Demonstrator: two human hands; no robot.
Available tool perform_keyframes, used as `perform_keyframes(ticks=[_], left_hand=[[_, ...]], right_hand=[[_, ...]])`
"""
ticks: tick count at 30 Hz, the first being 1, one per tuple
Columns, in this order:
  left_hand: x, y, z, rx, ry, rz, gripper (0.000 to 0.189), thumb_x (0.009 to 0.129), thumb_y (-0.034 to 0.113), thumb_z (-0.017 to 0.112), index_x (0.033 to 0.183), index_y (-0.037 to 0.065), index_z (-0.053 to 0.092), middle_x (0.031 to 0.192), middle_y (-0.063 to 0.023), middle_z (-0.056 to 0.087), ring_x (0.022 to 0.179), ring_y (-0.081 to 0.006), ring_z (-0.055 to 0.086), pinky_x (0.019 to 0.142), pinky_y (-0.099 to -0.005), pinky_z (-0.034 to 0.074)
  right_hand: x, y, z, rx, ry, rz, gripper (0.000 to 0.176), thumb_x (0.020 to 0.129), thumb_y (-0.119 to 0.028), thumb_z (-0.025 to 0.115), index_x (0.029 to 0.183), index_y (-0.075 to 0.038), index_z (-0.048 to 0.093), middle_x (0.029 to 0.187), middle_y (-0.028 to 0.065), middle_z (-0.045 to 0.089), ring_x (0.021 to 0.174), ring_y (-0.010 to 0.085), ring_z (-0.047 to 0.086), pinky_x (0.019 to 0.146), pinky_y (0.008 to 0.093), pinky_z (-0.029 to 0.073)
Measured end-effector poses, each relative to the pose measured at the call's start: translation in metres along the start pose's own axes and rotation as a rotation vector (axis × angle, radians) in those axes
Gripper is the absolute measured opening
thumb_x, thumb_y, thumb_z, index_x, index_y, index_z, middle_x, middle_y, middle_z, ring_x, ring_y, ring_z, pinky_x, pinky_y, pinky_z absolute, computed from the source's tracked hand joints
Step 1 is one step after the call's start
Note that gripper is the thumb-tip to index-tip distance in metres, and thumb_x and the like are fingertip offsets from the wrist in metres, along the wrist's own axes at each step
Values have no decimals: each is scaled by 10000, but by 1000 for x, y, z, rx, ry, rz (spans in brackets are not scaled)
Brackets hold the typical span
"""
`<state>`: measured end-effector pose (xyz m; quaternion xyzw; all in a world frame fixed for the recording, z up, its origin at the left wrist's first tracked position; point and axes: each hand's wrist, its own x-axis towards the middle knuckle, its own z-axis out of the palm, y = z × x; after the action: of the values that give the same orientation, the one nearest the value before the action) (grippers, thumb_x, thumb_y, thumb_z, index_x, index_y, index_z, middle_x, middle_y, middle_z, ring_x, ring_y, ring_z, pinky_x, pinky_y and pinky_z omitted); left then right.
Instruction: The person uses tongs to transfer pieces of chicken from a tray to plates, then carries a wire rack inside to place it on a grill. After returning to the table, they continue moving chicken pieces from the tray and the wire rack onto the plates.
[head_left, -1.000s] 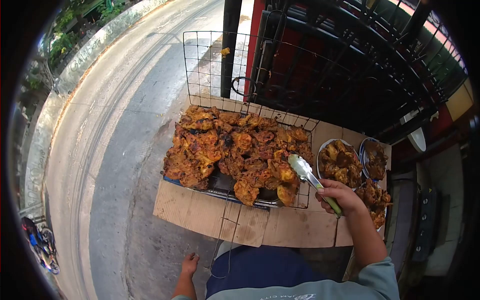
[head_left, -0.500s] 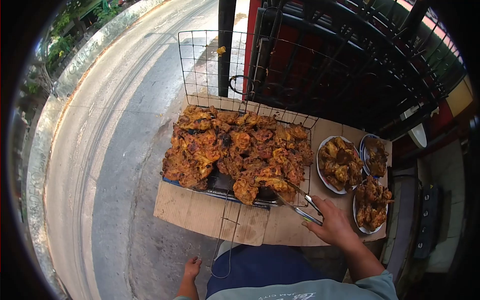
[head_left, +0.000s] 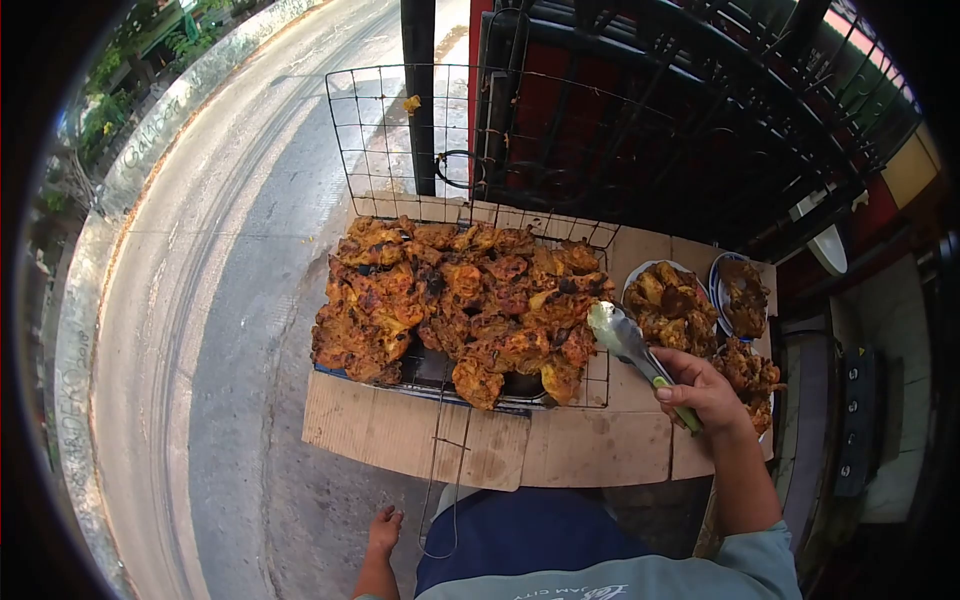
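Observation:
My right hand [head_left: 700,390] is closed around a pair of metal tongs [head_left: 640,360] with green on the handle. The tongs' head hangs over the right edge of the wire grill rack [head_left: 597,385], beside the grilled chicken pieces [head_left: 470,290], with no piece visible in it. Charred, orange-brown chicken covers most of the rack, leaving a dark gap near its front. Low at my left side, my left hand [head_left: 384,528] hangs empty with fingers loosely bent, near the rack's long wire handle [head_left: 455,520].
To the right, a white plate [head_left: 628,290] of chicken stands near a blue-rimmed plate [head_left: 716,290] and another chicken pile [head_left: 750,375], partly behind my hand. Cardboard [head_left: 600,445] covers the table. A black metal gate [head_left: 660,120] rises behind; a road [head_left: 230,300] runs left.
My right hand has lifted the tongs from the chicken at the rack's front right, moving them up and right. My left hand has barely moved. The view has shifted slightly.

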<state>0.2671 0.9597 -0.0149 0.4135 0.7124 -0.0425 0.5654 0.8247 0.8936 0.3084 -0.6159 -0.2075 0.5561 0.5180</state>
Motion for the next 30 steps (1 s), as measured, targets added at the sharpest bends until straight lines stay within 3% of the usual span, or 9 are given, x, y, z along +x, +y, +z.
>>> perform_keyframes(ticks=[7, 9, 12, 17, 19, 20, 22, 25, 30], left_hand=[[8, -17, -4, 22, 2, -18, 554, 898, 242, 644, 1364, -12, 483, 1182, -190, 640, 943, -239, 643, 814, -336, 505], [10, -18, -6, 34, 4, -21, 550, 897, 239, 645, 1360, -12, 488, 1173, -186, 643, 920, -235, 643, 805, -330, 505], [13, -17, -9, 53, 13, -11, 541, 894, 233, 647, 1352, -12, 497, 1148, -177, 651, 872, -220, 639, 784, -320, 505], [8, -6, -12, 6, 38, -2, 531, 891, 229, 650, 1341, -15, 508, 1107, -162, 662, 811, -194, 626, 752, -315, 505], [6, -10, -14, 31, 34, 20, 476, 920, 224, 568, 1349, 25, 517, 918, -88, 656, 753, -170, 615, 670, -299, 492], [5, -13, -15, 30, 31, 20, 476, 920, 224, 568, 1349, 25, 517, 918, -88, 656, 753, -170, 615, 670, -299, 492], [6, -21, -14, 6, 48, -27, 537, 890, 229, 653, 1337, -28, 505, 1106, -176, 661, 829, -205, 640, 754, -316, 509], [8, -34, -13, 32, 50, -54, 529, 890, 225, 653, 1330, -32, 510, 1106, -182, 660, 837, -215, 647, 759, -319, 513], [19, -37, -12, 93, 22, -98, 508, 912, 248, 580, 1375, 54, 499, 1101, -112, 662, 852, -222, 634, 735, -359, 505]], right_hand=[[9, -16, 13, -45, -61, -14, 668, 792, -165, 759, 1350, 39, 454, 862, 11, 589, 680, 61, 544, 583, 206, 442], [30, -1, 38, -151, -144, 5, 645, 805, -230, 772, 1332, 25, 500, 994, 21, 615, 848, 78, 564, 739, 228, 450], [76, 45, 72, -295, -239, -40, 644, 813, -301, 756, 1326, 2, 513, 1031, 78, 645, 933, 152, 608, 802, 303, 472], [82, 35, 103, -679, -168, -121, 692, 809, -371, 746, 1326, 16, 498, 1063, 131, 648, 962, 208, 613, 808, 339, 478], [70, 22, 101, -814, -159, -160, 730, 813, -372, 749, 1349, 38, 471, 1088, 139, 644, 970, 205, 605, 811, 346, 478], [60, 16, 91, -785, -115, -176, 701, 807, -377, 745, 1328, 19, 496, 1054, 144, 651, 939, 214, 616, 793, 341, 481], [45, 11, 64, -669, -18, -151, 687, 801, -374, 745, 1322, 7, 509, 1013, 139, 654, 891, 200, 619, 759, 325, 484], [24, 7, 18, -492, 186, 31, 708, 810, -339, 753, 1354, 25, 482, 1000, 111, 645, 853, 145, 593, 715, 289, 479], [18, 15, -19, -215, 192, 118, 626, 836, -296, 732, 1329, 15, 504, 879, 50, 618, 655, 114, 562, 556, 270, 455]])
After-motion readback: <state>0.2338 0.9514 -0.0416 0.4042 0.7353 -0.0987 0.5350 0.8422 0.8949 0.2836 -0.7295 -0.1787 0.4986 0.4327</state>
